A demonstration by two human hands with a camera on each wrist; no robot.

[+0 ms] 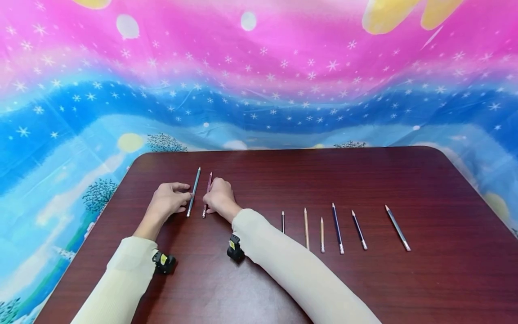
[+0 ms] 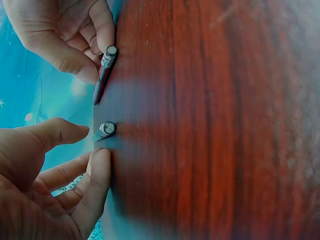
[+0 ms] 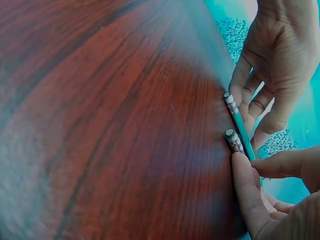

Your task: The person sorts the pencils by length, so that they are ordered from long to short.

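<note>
A teal pencil (image 1: 194, 191) with an eraser end lies on the table at the left, its tip pointing to the far edge. My left hand (image 1: 167, 200) is beside it, thumb and fingers spread on either side of the eraser end (image 2: 107, 129) in the left wrist view. Just to the right, my right hand (image 1: 221, 198) pinches a dark red pencil (image 1: 209, 181) between thumb and fingers. That pencil's eraser end (image 3: 232, 136) sticks out past the fingertips in the right wrist view. The two pencils lie roughly side by side, a small gap between them.
Several more pencils lie spaced out to the right: a short dark one (image 1: 283, 218) partly behind the right sleeve, a tan one (image 1: 305, 225), a short tan one (image 1: 322, 234), dark blue ones (image 1: 337, 225) and a grey-blue one (image 1: 397, 227). A patterned cloth (image 1: 259, 81) hangs behind the table (image 1: 445, 279).
</note>
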